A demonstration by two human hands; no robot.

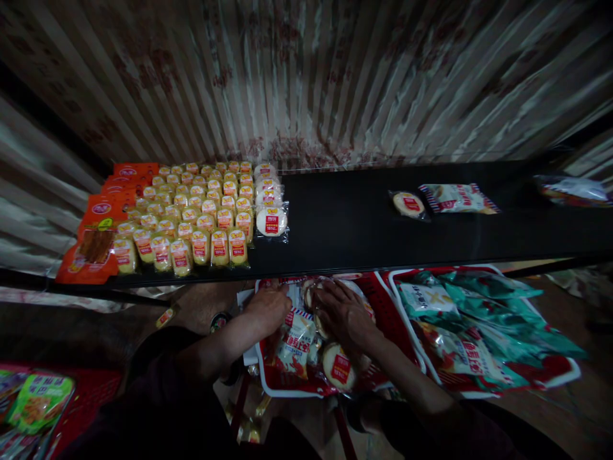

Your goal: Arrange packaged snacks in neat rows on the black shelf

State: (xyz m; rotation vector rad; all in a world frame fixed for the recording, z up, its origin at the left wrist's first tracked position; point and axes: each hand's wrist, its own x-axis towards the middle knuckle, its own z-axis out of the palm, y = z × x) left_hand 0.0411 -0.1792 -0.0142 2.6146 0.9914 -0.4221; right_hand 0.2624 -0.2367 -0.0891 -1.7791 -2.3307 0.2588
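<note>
Both hands are inside the red and white basket (306, 391) below the shelf edge. My left hand (271, 306) is at its left side with the fingers curled in; what they hold, if anything, is hidden. Beside it lies a white snack bag (295, 345) with red print. My right hand (345, 313) lies with its fingers stretched out over round cakes in clear wrappers, touching them. Another wrapped round cake (339, 367) with a red label rests lower in the basket, just below that hand.
On the black shelf (335, 223) stand rows of small wrapped cakes (191, 211), orange packets (93, 249) and a row of round cakes (271, 222). Further right lie a round cake (409, 204) and a snack bag (457, 198). A second basket (565, 377) holds teal bags (507, 338).
</note>
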